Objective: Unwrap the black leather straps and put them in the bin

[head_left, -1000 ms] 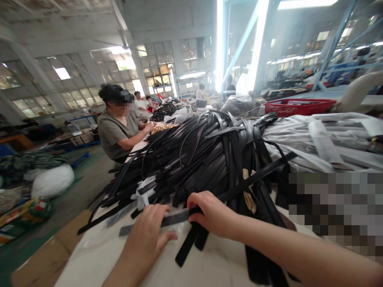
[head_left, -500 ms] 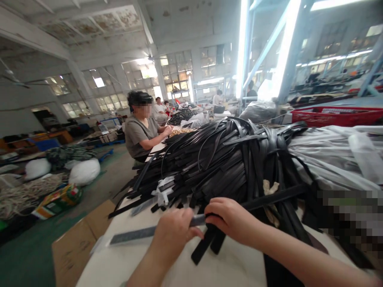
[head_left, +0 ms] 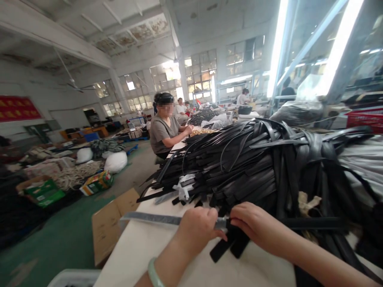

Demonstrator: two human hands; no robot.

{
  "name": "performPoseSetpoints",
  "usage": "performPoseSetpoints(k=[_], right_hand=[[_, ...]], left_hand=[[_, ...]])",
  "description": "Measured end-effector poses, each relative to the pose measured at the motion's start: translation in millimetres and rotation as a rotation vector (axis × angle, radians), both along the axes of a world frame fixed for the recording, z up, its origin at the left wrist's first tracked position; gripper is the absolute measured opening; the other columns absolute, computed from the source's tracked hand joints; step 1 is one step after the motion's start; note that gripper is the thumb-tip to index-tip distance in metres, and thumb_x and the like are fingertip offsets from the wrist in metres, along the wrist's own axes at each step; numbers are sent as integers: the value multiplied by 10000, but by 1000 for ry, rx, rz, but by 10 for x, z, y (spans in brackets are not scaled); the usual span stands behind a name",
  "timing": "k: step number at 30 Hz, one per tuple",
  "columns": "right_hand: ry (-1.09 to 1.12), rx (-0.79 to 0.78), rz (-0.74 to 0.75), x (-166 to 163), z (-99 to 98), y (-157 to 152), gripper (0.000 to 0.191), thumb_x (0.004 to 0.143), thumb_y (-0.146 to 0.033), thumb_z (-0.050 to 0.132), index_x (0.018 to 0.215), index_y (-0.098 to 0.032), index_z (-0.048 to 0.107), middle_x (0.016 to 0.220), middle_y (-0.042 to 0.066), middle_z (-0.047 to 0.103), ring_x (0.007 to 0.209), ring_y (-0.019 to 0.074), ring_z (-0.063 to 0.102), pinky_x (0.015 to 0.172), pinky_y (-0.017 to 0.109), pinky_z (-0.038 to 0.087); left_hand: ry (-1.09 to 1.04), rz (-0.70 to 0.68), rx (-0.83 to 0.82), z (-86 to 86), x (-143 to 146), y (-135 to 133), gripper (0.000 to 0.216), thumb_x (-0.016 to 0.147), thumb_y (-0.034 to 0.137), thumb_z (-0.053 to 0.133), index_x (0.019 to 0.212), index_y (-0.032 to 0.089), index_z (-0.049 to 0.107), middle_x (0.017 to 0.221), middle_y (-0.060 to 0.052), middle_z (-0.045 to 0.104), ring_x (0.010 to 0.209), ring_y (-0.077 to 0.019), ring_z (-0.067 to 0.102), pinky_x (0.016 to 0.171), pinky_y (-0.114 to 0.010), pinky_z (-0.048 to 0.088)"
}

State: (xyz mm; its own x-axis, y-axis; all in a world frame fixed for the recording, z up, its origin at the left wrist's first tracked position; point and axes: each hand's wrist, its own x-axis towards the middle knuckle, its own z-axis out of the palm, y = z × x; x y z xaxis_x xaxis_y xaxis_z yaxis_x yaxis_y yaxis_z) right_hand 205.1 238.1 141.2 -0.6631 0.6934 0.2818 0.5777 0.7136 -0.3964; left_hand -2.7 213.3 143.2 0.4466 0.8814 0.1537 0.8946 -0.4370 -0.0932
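My left hand [head_left: 197,226] is closed around a narrow clear plastic sleeve [head_left: 152,217], which stretches out leftward over the table and looks dark inside. A green bangle [head_left: 154,273] circles my left wrist. Just to the right, my right hand [head_left: 254,227] pinches a black strap [head_left: 314,223] beside the sleeve's near end. That strap runs off to the right; my fingers hide how it meets the sleeve. Below the hands, loose black strap ends [head_left: 220,249] lie on the white table [head_left: 134,251]. Behind them rises a large heap of black straps [head_left: 251,175].
A cardboard box [head_left: 112,223] stands by the table's left edge, with a white bin [head_left: 74,278] near it. A white plastic scrap [head_left: 184,187] lies against the heap. Across the table sits a co-worker [head_left: 167,127]. Pale straps [head_left: 365,159] are piled at the right.
The view has swung left, so everything sits further right. The sleeve's left end has risen relative to my hands. Both hands keep their grip close together.
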Motion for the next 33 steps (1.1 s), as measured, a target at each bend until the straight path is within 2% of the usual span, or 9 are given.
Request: performPoseSetpoints(k=[3, 9, 13, 16, 20, 23, 26, 29, 33], right_hand=[[-10, -48, 44, -6, 0, -28, 209, 936, -219, 441, 860, -178, 631, 855, 69, 666, 826, 214, 616, 754, 303, 434], [-103, -128, -71, 281, 151, 147, 231, 923, -244, 454, 750, -193, 598, 773, 48, 649, 746, 203, 619, 684, 287, 426], [-8, -115, -14, 57, 53, 20, 235, 935, -243, 418, 797, -192, 602, 803, 56, 647, 775, 197, 609, 708, 284, 431], [6, -183, 37, -15, -15, -47, 230, 935, -253, 418, 842, -191, 619, 833, 58, 655, 778, 192, 608, 702, 278, 429], [-114, -311, -14, 261, 72, 89, 204, 900, -294, 486, 765, -199, 605, 739, 27, 643, 676, 176, 588, 609, 259, 393], [-105, -311, -50, 380, 146, 164, 225, 899, -303, 484, 725, -194, 575, 702, 16, 616, 653, 165, 560, 600, 253, 382], [19, -293, -16, 215, 101, 73, 233, 909, -304, 460, 745, -187, 576, 739, 25, 608, 696, 163, 546, 643, 252, 399], [106, -372, 35, -48, -24, -89, 279, 923, -319, 419, 732, -178, 564, 702, 22, 581, 653, 149, 511, 591, 242, 382], [188, -407, 26, -168, -127, -136, 334, 927, -387, 416, 743, -162, 579, 665, 14, 547, 613, 136, 477, 551, 240, 357]], left_hand=[[-11, 9, 4, -7, -45, 12, 575, 696, 739, 552, 870, 192, 583, 818, -38, 709, 774, -251, 687, 625, -321, 500], [-34, 121, 52, 78, -203, 54, 511, 737, 657, 604, 872, 164, 590, 814, -76, 706, 784, -284, 688, 605, -333, 487], [-33, 32, 6, 0, -37, 21, 585, 695, 739, 561, 862, 180, 602, 791, -56, 705, 762, -258, 691, 606, -318, 490], [-28, -1, -17, -23, -18, 8, 592, 677, 746, 576, 865, 186, 602, 792, -48, 709, 755, -253, 693, 612, -313, 501], [-33, 78, 13, 66, -183, 42, 490, 725, 635, 644, 861, 167, 596, 813, -69, 713, 774, -271, 695, 634, -327, 516], [-39, 87, 23, 98, -210, 53, 501, 724, 642, 635, 853, 160, 595, 812, -80, 714, 778, -287, 696, 632, -343, 523], [-45, 20, 5, 37, -92, 18, 574, 699, 723, 574, 846, 169, 599, 796, -69, 713, 766, -278, 698, 622, -334, 521], [-51, -67, -7, -66, 21, -27, 656, 673, 805, 489, 829, 178, 600, 768, -58, 710, 728, -258, 697, 597, -315, 506], [-93, -119, 78, -120, -40, 1, 661, 712, 815, 431, 784, 180, 603, 696, -53, 699, 646, -233, 682, 532, -292, 455]])
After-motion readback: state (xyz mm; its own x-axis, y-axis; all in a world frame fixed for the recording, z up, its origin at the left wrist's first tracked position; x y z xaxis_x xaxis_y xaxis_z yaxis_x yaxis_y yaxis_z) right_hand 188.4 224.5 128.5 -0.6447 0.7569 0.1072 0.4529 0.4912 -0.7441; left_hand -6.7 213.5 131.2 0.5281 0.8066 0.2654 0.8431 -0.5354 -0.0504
